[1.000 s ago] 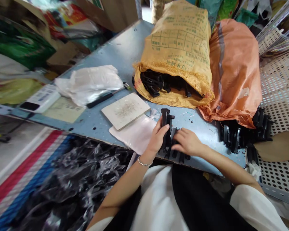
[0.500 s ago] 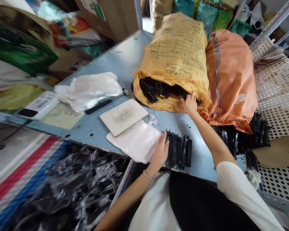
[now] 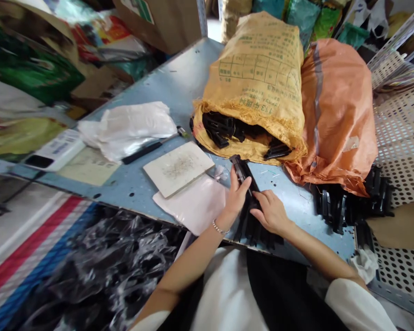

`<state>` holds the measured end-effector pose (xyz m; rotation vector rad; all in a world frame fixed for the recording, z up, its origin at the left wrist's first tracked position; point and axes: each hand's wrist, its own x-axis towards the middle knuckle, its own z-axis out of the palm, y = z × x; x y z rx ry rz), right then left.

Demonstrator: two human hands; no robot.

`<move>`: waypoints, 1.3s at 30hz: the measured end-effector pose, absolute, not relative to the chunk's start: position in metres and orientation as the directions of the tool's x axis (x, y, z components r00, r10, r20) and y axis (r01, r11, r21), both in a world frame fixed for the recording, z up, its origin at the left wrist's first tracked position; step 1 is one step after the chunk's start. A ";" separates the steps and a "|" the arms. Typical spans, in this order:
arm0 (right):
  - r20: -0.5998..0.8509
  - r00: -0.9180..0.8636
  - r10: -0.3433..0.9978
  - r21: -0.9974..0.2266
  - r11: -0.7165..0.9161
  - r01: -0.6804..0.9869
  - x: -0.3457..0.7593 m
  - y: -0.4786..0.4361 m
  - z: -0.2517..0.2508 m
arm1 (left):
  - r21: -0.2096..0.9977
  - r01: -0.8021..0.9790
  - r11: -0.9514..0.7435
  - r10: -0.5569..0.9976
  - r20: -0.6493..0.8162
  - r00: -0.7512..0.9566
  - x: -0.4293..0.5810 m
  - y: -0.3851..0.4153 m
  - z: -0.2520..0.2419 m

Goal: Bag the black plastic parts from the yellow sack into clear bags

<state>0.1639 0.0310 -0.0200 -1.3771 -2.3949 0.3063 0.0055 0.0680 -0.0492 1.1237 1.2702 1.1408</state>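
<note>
Between my hands is a long black plastic part [image 3: 240,169], tilted above the table's front edge. My left hand [image 3: 237,195] is closed around it, thumb on top. My right hand [image 3: 269,212] grips its lower end from the right, fingers bent. Beneath my hands lie several similar black parts [image 3: 258,236], partly covered by them. Just beyond, the yellow woven sack [image 3: 255,87] lies with its mouth toward me, and more black parts [image 3: 222,128] show inside it. To the left of my left hand is a pinkish-white plastic bag [image 3: 196,204].
A pale board [image 3: 177,169] overlaps the plastic bag. Farther left on the blue table [image 3: 189,69] are a white bundle of bags [image 3: 138,124], a black-handled tool [image 3: 143,151] and a white device [image 3: 55,149]. An orange sack [image 3: 341,110] spills black parts on the right. Below left are clear-wrapped black items [image 3: 100,271].
My right hand has come back from the yellow sack's mouth to the table's front edge. My left hand has moved off the plastic bag, and both hands now hold a black part.
</note>
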 end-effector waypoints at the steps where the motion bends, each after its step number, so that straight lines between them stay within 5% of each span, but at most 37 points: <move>1: 0.235 -0.455 0.859 -0.382 0.512 0.769 0.167 0.030 -0.015 | 0.996 0.010 0.089 0.996 -0.089 -0.004 0.006 0.064 -0.045; 7: 0.236 -0.457 0.858 -0.336 0.513 0.790 0.182 0.084 0.009 | 1.000 0.022 0.001 0.981 -0.006 0.193 0.002 0.018 -0.025; 12: 0.087 -0.337 0.937 -0.730 0.290 0.619 0.159 0.080 0.004 | 0.991 0.097 -0.093 0.989 0.080 0.124 -0.002 0.012 -0.027; 14: 0.012 -0.354 0.935 -0.793 0.225 0.566 0.153 0.065 0.001 | 0.997 0.071 -0.035 0.997 0.029 0.075 -0.007 0.017 -0.029; 19: 0.060 -0.652 0.756 -0.429 0.609 0.667 0.151 0.020 -0.009 | 0.993 0.001 0.116 0.993 -0.116 0.000 -0.019 0.029 -0.026; 21: 0.023 -0.672 0.740 -0.355 0.635 0.686 0.148 0.013 -0.010 | 0.995 0.034 0.098 0.995 -0.097 -0.035 -0.025 0.032 -0.028; 26: -0.143 -0.600 0.787 -0.445 0.491 0.749 0.155 0.068 0.000 | 0.920 0.384 0.084 0.994 -0.051 -0.094 -0.047 0.033 -0.045; 28: -0.097 -0.459 0.883 -0.357 0.399 0.844 0.169 0.112 -0.002 | 0.812 0.572 0.117 0.993 -0.116 -0.037 -0.049 0.025 -0.055; 30: 0.030 -0.239 0.971 -0.136 0.240 0.961 0.186 0.154 -0.011 | 0.684 0.723 0.097 0.987 -0.159 0.019 -0.043 0.012 -0.065; 33: 0.019 -0.212 0.977 0.051 0.210 0.976 0.209 0.198 -0.027 | 0.515 0.857 0.001 0.992 -0.111 0.066 -0.029 -0.005 -0.079; 36: 0.043 -0.275 0.960 0.041 0.273 0.961 0.218 0.206 -0.028 | 0.470 0.877 -0.103 0.994 0.020 0.105 -0.024 -0.009 -0.083; 39: 0.237 -0.269 0.934 -0.195 0.316 0.928 0.212 0.175 -0.008 | 0.553 0.797 -0.243 0.963 0.238 0.129 -0.028 0.003 -0.068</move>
